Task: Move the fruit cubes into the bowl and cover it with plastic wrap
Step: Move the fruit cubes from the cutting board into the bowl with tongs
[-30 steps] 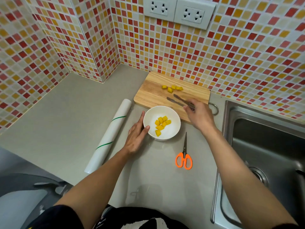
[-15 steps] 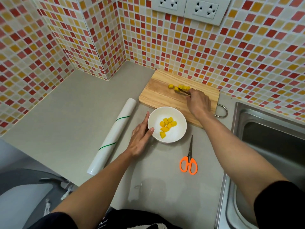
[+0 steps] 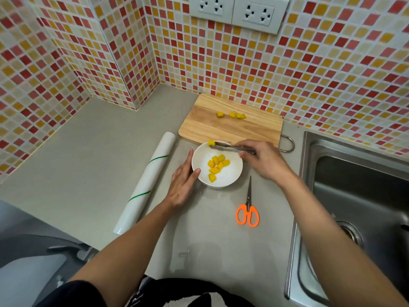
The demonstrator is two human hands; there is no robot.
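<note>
While a person's right hand (image 3: 264,161) gripped a pair of metal tongs (image 3: 232,148), the tips pinched one yellow fruit cube (image 3: 211,142) just above the far rim of a white bowl (image 3: 230,176). That bowl stood on the grey counter (image 3: 77,162) just in front of the near edge of a wooden cutting board (image 3: 232,127), and held a small heap of fruit cubes (image 3: 217,166). The left hand (image 3: 182,185) rested flat against the bowl's left side, fingers straight and thumb touching the rim. Four more cubes (image 3: 232,115) lay in a short row near the board's far edge, one a little apart to the left. A roll of plastic wrap (image 3: 145,182) lay slantwise on the counter to the left of the bowl, near the left hand but not touching it. Orange-handled scissors (image 3: 247,209), blades closed and pointing away from the person, lay near the counter's right edge, beside a steel sink (image 3: 354,196). Red, orange and yellow mosaic tiles (image 3: 309,74) covered the walls behind, with two white sockets (image 3: 239,12) set above the board.
</note>
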